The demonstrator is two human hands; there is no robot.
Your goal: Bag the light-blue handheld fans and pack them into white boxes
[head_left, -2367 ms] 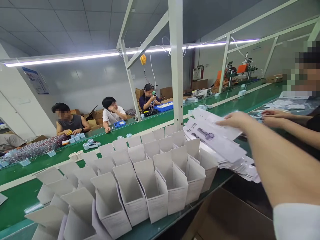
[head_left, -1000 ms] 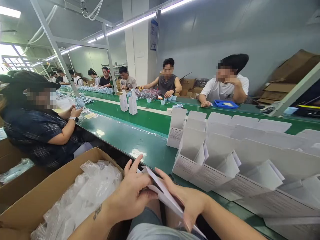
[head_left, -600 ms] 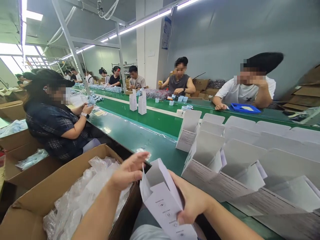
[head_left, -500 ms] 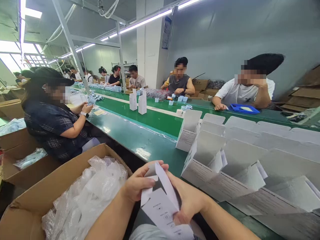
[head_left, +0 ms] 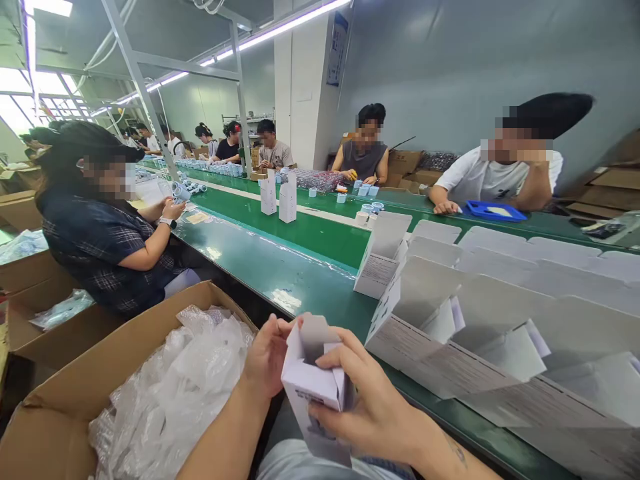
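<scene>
Change vs half a second ago: white box (head_left: 303, 390) turned, icon side no longer facing up; right hand (head_left: 370, 400) shifted over its open end. Probably means end flaps are being folded. Right grip clenched on box, thumb outside, fingers across mouth. Left hand (head_left: 269, 357) cupped at the other side; can't tell if grasping. Box sits just right of near carton (head_left: 55, 407). Counts: 1 held box, 1 near carton of bubble wrap (head_left: 170, 393), 2 upright boxes (head_left: 287, 200) beyond it. Open boxes (head_left: 425, 343) on tabletop (head_left: 310, 287), right of carton: overlapping, no firm count.
</scene>
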